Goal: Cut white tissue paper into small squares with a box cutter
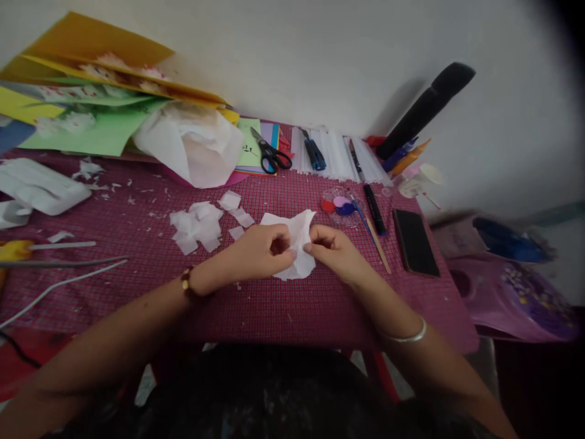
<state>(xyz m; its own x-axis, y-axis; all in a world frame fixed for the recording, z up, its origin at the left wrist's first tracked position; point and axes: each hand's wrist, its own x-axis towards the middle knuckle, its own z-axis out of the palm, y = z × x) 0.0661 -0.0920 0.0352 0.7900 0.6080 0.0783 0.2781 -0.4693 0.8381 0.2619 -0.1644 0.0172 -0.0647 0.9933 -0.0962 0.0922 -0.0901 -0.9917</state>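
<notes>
A piece of thin white paper (299,228), creased and uneven at its edges, is held between my two hands near the middle of the table. My left hand (260,251) pinches it from the left with thumb and fingertips. From the right, my right hand (334,250) grips it the same way, its fingertips close to the left thumb. Left of my hands lies a loose pile of cut white paper pieces (197,227). A palette with red, pink and blue paint (340,205) sits beyond my right hand.
Black scissors (270,152), a blue-black cutter (313,152), a black marker (375,210), a paintbrush (378,244) and a phone (415,242) lie behind and to the right. Coloured sheets (100,122), crumpled white paper (192,143) and a glue gun (13,251) occupy the left side.
</notes>
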